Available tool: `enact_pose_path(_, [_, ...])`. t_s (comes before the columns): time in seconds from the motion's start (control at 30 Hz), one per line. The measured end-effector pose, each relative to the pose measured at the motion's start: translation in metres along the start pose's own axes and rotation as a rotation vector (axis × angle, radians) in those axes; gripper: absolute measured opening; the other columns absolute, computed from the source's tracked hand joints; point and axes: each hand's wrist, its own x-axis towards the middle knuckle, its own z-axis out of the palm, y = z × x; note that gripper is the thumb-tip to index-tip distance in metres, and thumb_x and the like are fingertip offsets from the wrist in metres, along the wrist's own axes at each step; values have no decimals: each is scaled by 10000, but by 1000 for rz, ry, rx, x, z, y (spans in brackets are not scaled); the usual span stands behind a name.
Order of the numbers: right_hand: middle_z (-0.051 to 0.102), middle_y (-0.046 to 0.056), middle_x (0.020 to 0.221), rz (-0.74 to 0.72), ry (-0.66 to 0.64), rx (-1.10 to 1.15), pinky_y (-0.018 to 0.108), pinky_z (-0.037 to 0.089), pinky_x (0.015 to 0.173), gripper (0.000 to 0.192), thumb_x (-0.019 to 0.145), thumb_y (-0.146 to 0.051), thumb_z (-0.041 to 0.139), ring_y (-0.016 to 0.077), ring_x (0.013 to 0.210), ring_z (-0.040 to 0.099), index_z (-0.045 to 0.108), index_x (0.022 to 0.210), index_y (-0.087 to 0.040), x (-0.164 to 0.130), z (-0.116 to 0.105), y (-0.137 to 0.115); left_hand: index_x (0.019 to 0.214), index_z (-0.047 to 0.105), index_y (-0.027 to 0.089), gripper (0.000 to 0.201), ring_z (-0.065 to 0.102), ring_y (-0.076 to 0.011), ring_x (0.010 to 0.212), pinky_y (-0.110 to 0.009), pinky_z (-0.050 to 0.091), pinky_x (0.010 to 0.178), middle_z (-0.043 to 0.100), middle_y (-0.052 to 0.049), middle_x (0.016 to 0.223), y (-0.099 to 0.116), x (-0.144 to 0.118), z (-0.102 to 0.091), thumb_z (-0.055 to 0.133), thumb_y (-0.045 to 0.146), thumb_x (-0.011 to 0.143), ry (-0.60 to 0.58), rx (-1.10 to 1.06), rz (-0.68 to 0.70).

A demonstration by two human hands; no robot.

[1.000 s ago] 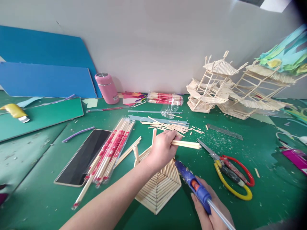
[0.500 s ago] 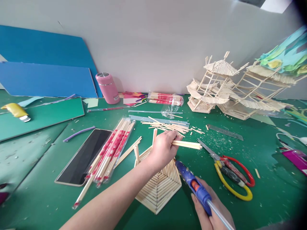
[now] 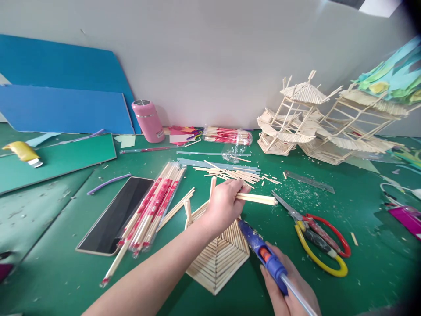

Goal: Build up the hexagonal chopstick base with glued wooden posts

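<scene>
The left hand [image 3: 224, 202] is closed around a small bundle of sticks [image 3: 258, 199], which juts out to the right, long axis nearly level across the view, just above the flat stick panel [image 3: 219, 259] lying on the green bench [image 3: 59, 272]. The right hand [image 3: 289, 287] grips a blue glue gun [image 3: 263, 252] low in the view, its nozzle aimed up and left toward the panel's near edge, just below the left hand; so the bundle lies up and left of the gun's tip, and the left hand is the nearer one. Scissors [image 3: 315, 237] lie just right of the bundle, loose sticks beyond it, wrapped chopsticks [image 3: 151, 208] and a dark tablet [image 3: 113, 217] to the left. Against the earlier frames, the gun's nozzle has edged slightly left toward the panel; the left hand and bundle have barely moved.
</scene>
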Motion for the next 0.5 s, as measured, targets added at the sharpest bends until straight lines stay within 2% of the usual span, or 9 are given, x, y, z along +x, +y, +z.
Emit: enact_pose_path(0.5, [663, 99, 878, 29, 30, 16, 211, 540, 551, 338, 813, -249, 452, 209, 722, 672, 447, 1143, -177, -4, -1, 1, 525, 377, 181, 291, 380, -91, 482, -207, 304, 461, 397, 38, 507, -2, 0, 0, 416, 139, 810, 3, 10, 0])
